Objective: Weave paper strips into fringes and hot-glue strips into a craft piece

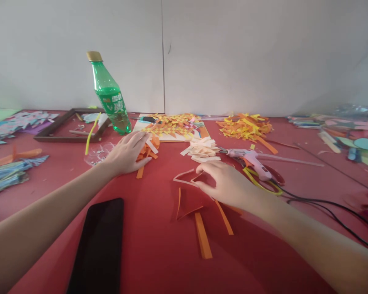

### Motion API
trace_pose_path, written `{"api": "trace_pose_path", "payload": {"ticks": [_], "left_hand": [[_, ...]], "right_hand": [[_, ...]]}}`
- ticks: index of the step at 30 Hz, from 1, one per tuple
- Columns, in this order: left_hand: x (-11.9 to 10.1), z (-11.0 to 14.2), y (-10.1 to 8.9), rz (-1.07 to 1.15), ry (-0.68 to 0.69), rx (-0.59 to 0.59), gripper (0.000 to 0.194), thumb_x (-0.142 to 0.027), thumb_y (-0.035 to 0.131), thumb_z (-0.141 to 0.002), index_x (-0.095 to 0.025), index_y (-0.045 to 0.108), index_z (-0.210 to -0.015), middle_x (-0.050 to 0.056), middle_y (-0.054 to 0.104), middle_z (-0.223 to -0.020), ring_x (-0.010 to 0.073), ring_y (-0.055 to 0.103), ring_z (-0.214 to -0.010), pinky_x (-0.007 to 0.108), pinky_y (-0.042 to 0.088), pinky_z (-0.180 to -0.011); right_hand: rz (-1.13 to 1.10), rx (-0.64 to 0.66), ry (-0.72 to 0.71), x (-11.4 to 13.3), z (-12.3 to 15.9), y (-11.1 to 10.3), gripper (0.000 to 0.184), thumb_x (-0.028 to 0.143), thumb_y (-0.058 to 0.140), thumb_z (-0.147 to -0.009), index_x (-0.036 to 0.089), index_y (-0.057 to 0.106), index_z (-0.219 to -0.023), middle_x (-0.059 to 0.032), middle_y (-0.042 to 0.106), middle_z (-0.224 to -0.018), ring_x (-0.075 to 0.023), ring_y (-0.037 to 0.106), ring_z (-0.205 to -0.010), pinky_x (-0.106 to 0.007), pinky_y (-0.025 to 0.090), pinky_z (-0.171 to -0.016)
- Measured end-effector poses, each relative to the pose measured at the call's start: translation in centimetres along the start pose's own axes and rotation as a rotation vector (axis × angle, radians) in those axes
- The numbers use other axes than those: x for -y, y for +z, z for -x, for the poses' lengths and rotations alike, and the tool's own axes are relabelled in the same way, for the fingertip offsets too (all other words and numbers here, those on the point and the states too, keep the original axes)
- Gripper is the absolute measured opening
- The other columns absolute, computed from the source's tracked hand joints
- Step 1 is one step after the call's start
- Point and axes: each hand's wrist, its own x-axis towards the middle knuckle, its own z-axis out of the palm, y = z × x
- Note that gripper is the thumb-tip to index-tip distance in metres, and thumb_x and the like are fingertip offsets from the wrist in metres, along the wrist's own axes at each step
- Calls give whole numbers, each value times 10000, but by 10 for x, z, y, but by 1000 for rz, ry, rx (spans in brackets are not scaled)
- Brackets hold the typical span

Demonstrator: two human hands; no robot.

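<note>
My left hand (129,153) lies over a small pile of orange paper strips (145,151), its fingers stretched out. A few pale strips show beside its fingertips. My right hand (222,179) is curved just above the table, thumb and index finger apart, with a bent pale paper strip (184,179) at its fingertips. Beneath and in front of it are scattered loose orange strips (203,237). Just beyond the right hand sits a heap of cream paper pieces (202,148).
A pink glue gun (251,159) lies across yellow-handled scissors (260,181) at right. Further back are a yellow-orange paper heap (247,127) and a paper-covered board (171,136). A green bottle (112,100), a dark frame (61,139) and a phone (98,245) are at left.
</note>
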Motion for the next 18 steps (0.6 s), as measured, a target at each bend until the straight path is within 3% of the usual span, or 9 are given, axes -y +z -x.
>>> {"api": "trace_pose_path", "payload": {"ticks": [4,7,10,13,14,18], "left_hand": [[1,-1,-9,67,-130,-8,795,-567,525,-875,-74,369,-1479,233,440,-1475,394,378,-1402,526,297,-1167],[-10,-3,-23,179,-288,-138,718,-547,489,-899,-87,425,-1446,217,475,-1451,355,408,-1391,499,308,-1169],[-34,-5,-41,324,-455,-315,593,-470,554,-884,-186,504,-1402,143,484,-1470,321,458,-1360,457,371,-1137],[-72,-1,-55,656,-570,-418,518,-423,581,-885,-174,570,-1339,132,558,-1413,299,508,-1323,425,384,-1134],[-86,1,-57,858,-620,-399,512,-424,587,-884,-168,576,-1328,133,615,-1346,289,570,-1257,422,423,-1103],[-132,12,-60,1409,-766,-80,498,-424,656,-850,-166,628,-1275,103,750,-1098,283,679,-1085,443,504,-1014]], "right_hand": [[47,77,-32,-2,6,-3,265,343,635,-851,198,614,-1072,-111,672,-1182,-283,621,-1106,-429,487,-936],[91,81,-86,-1,12,-6,267,320,634,-829,191,606,-1061,-115,678,-1120,-291,619,-1072,-436,494,-916],[134,63,-113,-4,14,-6,191,237,621,-805,197,602,-991,-100,679,-1012,-271,625,-972,-401,498,-842],[161,51,-103,-8,11,-1,101,137,556,-813,193,583,-893,-74,659,-910,-235,611,-884,-355,473,-782],[167,50,-100,-9,8,1,109,104,528,-816,191,574,-864,-67,652,-882,-224,603,-860,-341,462,-763],[162,51,-157,-7,-3,7,169,42,473,-824,181,570,-835,-61,651,-848,-199,580,-804,-310,428,-731]]}}
